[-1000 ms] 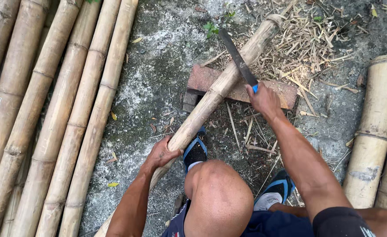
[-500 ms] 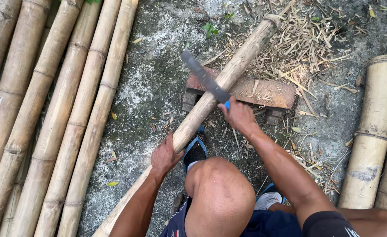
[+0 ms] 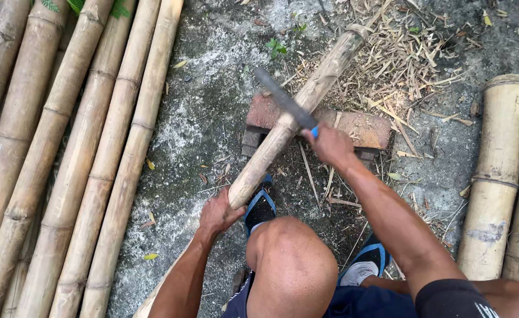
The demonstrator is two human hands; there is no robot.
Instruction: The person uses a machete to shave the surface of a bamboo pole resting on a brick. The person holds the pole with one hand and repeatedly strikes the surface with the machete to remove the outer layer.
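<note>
At far left a row of long bamboo poles [image 3: 65, 159] lies side by side on the ground, parallel and touching, stacked clear of the work spot so they are within reach but out of the blade's way.

Next comes the left hand [image 3: 218, 213], its grip wrapped around the near part of the pole [image 3: 295, 115] being worked. Holding it low and close to the knee [image 3: 292, 265] looks like a way to steady the pole and keep those fingers well apart from the cutting point. The pole runs diagonally up and to the right, and its middle rests across a brick [image 3: 362, 126], which lifts it off the ground and gives a firm support under the blade.

The knife [image 3: 283, 100], a long dark blade with a blue handle, lies across the pole just above the brick, its edge at or touching the bamboo. The right hand [image 3: 330, 144] has its grip shut tight on the handle, arm stretched forward.

Two feet in blue sandals [image 3: 260, 206] sit planted below the brick, either side of the knee.

At right stand thicker cut bamboo sections [image 3: 498, 176], laid lengthwise.

The surface is rough, grey, stained concrete outdoors, littered with dry shavings [image 3: 412, 59] beyond the brick, a few small green weeds and yellow leaves.
</note>
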